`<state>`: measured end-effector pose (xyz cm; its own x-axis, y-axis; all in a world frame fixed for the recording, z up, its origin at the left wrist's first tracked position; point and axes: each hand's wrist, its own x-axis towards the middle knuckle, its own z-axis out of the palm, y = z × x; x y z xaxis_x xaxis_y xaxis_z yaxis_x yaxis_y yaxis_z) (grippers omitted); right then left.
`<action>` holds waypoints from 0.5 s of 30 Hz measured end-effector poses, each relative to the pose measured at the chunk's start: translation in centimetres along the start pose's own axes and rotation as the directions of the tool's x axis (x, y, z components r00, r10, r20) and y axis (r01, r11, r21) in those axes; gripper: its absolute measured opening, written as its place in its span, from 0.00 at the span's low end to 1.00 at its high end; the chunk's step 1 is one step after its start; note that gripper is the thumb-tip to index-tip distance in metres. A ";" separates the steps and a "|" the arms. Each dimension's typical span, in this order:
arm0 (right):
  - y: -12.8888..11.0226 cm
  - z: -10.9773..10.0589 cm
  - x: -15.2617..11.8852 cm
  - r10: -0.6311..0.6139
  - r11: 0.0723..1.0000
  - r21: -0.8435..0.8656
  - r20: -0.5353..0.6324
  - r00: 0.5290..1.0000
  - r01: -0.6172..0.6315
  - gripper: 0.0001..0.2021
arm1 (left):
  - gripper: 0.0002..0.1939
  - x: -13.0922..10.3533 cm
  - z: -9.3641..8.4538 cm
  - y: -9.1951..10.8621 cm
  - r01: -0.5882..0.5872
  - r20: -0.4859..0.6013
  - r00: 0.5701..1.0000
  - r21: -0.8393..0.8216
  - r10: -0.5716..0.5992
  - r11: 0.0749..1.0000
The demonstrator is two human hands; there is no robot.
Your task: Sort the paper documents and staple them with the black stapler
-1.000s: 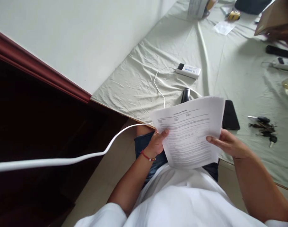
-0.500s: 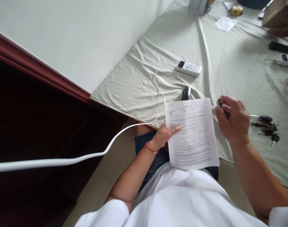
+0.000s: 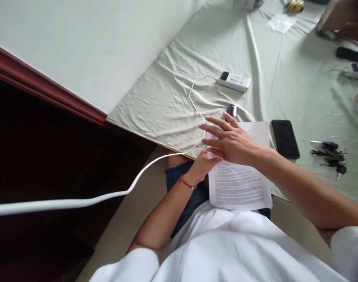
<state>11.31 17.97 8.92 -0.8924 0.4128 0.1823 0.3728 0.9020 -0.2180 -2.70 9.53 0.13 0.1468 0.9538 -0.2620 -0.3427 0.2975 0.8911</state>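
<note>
A printed stack of paper (image 3: 240, 188) lies over the table's front edge, its lower part above my lap. My left hand (image 3: 202, 166) grips the stack's left edge, thumb on top. Across the upper part of the page reaches my right hand (image 3: 230, 139), fingers spread and pointing left, holding nothing; whether it touches the sheet is hard to tell. Just right of the paper a black phone (image 3: 285, 139) lies flat. A small black object (image 3: 231, 111) sits behind the paper's top edge, partly hidden by my right fingers.
Keys (image 3: 331, 154) lie right of the phone. A white power bank (image 3: 234, 81) with a white cable (image 3: 155, 159) rests on the cloth-covered table (image 3: 173, 90). Far right, another person's hand (image 3: 353, 31) is beside a brown box (image 3: 328, 17). A yellow object (image 3: 295, 6) is at the back.
My right hand has left the black phone on the table and moved left over the paper, its fingers now spread. My left hand keeps its hold on the stack.
</note>
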 end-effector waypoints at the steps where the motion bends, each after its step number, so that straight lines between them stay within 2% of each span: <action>1: 0.0 -0.2 0.0 0.000 1.000 0.012 0.007 1.000 0.000 0.14 | 0.15 -0.1 -0.1 0.1 0.001 0.007 1.000 0.000 -0.001 1.000; 3: 0.1 -0.6 0.2 0.042 0.999 0.030 -0.017 0.999 -0.041 0.15 | 0.16 -0.3 -0.1 0.3 0.028 0.013 1.000 -0.012 -0.028 1.000; 6: 0.7 -1.0 0.7 0.178 0.983 0.045 -0.070 0.982 -0.175 0.19 | 0.20 -0.7 0.0 0.7 0.088 0.012 0.996 -0.051 -0.088 0.995; 11: 3.1 -0.6 0.4 0.372 0.923 0.095 0.016 0.928 -0.372 0.22 | 0.25 -1.0 0.3 1.1 0.108 0.022 0.994 -0.142 -0.106 0.984; 15: 4.3 0.1 -0.6 0.428 0.888 0.148 0.080 0.900 -0.435 0.23 | 0.24 -0.9 0.5 1.0 0.173 -0.021 0.983 -0.184 -0.180 0.967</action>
<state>13.39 21.61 7.73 -0.6642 0.7475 -0.0061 0.6819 0.6026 -0.4146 -2.66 8.92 1.45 0.1866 0.8852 -0.4262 -0.4770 0.4609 0.7484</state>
